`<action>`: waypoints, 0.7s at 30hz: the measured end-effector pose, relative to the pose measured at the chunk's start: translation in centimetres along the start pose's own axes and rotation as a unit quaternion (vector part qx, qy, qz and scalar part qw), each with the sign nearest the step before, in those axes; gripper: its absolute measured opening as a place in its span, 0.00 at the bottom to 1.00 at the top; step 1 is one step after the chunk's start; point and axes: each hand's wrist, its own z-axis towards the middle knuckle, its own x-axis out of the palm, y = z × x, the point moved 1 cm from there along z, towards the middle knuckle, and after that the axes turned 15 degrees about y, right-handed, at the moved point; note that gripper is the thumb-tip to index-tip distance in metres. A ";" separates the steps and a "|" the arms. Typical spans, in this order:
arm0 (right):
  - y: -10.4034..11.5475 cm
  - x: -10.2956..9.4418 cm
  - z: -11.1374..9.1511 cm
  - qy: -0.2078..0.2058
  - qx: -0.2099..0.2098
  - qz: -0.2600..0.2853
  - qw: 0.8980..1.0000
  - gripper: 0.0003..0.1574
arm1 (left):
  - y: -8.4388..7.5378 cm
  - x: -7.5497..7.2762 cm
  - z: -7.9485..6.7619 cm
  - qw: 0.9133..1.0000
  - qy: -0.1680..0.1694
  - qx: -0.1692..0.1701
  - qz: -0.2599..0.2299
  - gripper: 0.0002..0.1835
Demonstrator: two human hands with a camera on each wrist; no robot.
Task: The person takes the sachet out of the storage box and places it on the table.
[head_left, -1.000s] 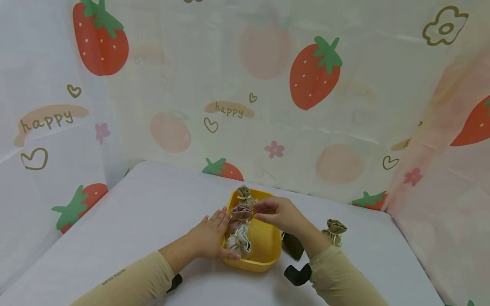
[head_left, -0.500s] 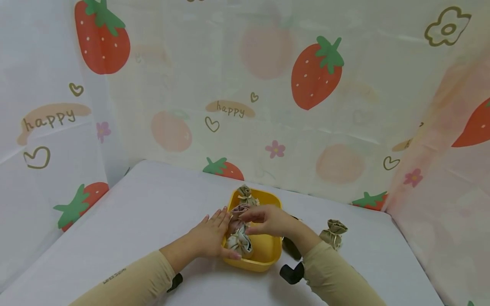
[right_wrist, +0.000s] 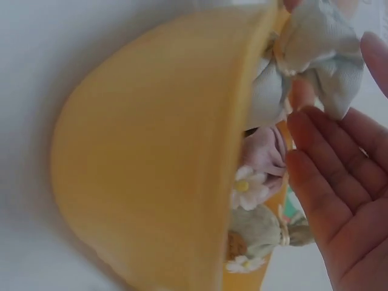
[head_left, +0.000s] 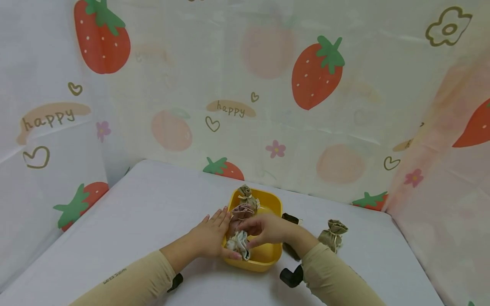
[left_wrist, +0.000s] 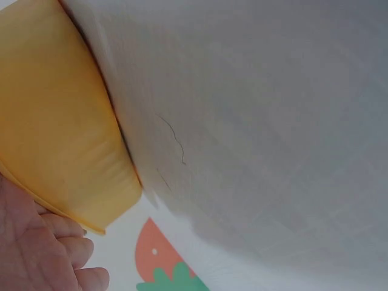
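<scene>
A yellow box (head_left: 250,265) holds three cloth drawstring pouches in a row along its left side. The nearest, a pale grey pouch (head_left: 239,244), has its flared top between the thumb and fingers of my right hand (head_left: 266,229); the right wrist view shows this pouch (right_wrist: 327,54) against the fingertips. Behind it sit a pink pouch (head_left: 242,212) and a beige pouch (head_left: 248,196). My left hand (head_left: 210,239) lies along the box's left edge, fingers extended and thumb near the front corner. In the left wrist view, its fingers (left_wrist: 70,236) are at the rim.
Right of the box, a dark pouch (head_left: 289,250) lies partly behind my right forearm. A khaki pouch (head_left: 333,233) stands farther right. White cloth covers the table (head_left: 168,199), and a strawberry-print curtain (head_left: 229,140) encloses its back and sides.
My right hand has moved from beside the pink pouch down and left to the pale grey one. That pouch's top has turned toward the right. My left hand stays at the box edge.
</scene>
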 end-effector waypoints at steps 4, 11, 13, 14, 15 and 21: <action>-0.2 0.5 0.2 0.036 -0.003 0.023 0.999 0.32 | 0.1 0.1 0.1 1.000 -0.006 0.005 0.005 0.69; -0.1 0.8 0.1 0.067 -0.007 0.048 0.997 0.35 | 0.3 0.1 0.3 1.000 -0.004 0.005 0.005 0.69; -0.1 0.8 0.0 0.072 -0.009 0.043 0.996 0.35 | 0.3 0.1 0.3 1.000 -0.003 0.006 0.004 0.69; -0.1 0.8 0.0 0.072 -0.009 0.039 0.997 0.35 | 0.3 0.1 0.3 1.000 -0.003 0.006 0.004 0.68; -0.1 0.9 0.0 0.071 -0.006 0.036 0.997 0.35 | 0.3 0.1 0.3 1.000 -0.002 0.005 0.003 0.68; 0.1 1.2 0.0 0.054 0.006 -0.007 0.998 0.27 | 0.3 -0.1 0.1 1.000 0.001 0.002 -0.001 0.68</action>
